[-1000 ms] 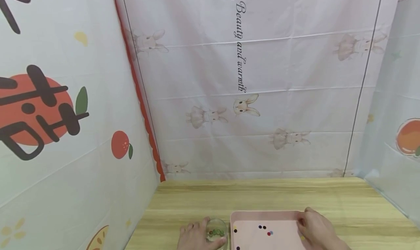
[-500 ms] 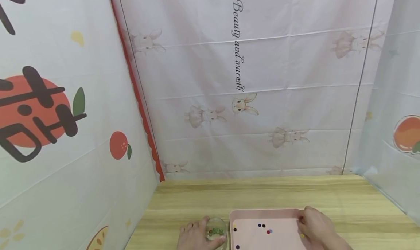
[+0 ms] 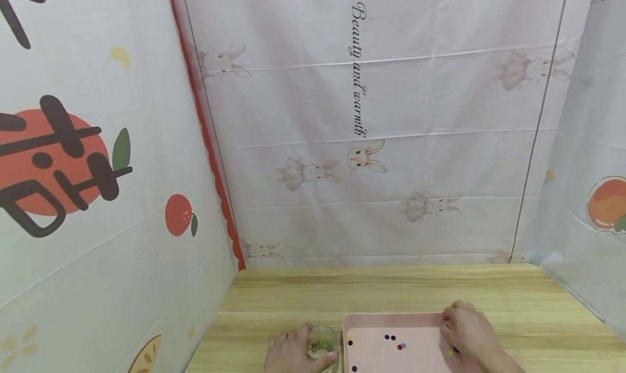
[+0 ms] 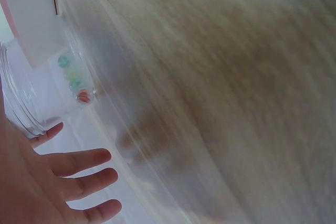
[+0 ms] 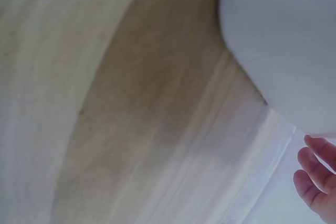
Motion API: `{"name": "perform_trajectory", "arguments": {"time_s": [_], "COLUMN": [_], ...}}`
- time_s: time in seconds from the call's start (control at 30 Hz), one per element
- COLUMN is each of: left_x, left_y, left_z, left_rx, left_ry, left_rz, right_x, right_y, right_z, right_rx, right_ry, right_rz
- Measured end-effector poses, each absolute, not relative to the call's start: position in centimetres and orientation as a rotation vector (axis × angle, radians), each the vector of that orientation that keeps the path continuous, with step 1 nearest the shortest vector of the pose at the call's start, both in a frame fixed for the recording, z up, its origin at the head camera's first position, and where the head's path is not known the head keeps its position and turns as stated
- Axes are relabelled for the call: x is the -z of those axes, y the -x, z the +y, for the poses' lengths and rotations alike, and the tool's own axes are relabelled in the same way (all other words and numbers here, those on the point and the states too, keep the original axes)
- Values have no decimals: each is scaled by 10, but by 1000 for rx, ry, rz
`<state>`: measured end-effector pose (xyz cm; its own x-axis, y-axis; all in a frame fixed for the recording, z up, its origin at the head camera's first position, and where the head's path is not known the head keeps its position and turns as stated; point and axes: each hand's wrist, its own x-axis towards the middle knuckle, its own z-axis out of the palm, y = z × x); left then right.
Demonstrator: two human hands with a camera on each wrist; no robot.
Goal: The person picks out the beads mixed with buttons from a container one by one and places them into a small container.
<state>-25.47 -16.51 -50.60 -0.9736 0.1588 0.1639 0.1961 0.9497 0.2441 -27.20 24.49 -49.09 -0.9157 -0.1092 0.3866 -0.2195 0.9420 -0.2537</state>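
Note:
My left hand (image 3: 293,355) grips a clear glass jar (image 3: 323,332), thumb across the near side and a finger at the far side. In the left wrist view, the other fingers (image 4: 86,186) spread away from it. Several green marbles (image 4: 68,72) and an orange-red marble (image 4: 83,96) lie at the jar's bottom. My right hand (image 3: 468,332) is at the far right corner of a pink tray (image 3: 386,361), its fingertips at the rim. The right wrist view shows loosely bent fingers (image 5: 317,174) by the tray's outer wall; I cannot tell if the hidden thumb and index pinch anything.
Small balls lie scattered in the tray: dark ones (image 3: 389,337), a red one (image 3: 400,347) beside a light blue one, and yellow ones (image 3: 450,353) near the sides. The jar stands just left of the tray on the wood-patterned tabletop (image 3: 391,288). Printed curtains (image 3: 391,226) surround the table.
My right hand has shifted slightly up and left at the tray corner, and a dark ball now shows beneath it, beside the yellow one. My left hand and the jar have stayed put.

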Motion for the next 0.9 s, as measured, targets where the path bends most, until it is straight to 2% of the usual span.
{"name": "perform_trajectory", "arguments": {"time_s": [0.33, 0.9], "left_x": [505, 504], "left_y": [255, 255], "left_z": [-165, -164], "left_rx": [397, 439], "left_ry": [279, 218], "left_rz": [-2958, -3020], "right_x": [487, 475], "right_y": [275, 275], "right_z": [230, 206], "right_rx": [-448, -881], "right_ry": [-328, -221], "right_rz": [-2535, -2595]}}
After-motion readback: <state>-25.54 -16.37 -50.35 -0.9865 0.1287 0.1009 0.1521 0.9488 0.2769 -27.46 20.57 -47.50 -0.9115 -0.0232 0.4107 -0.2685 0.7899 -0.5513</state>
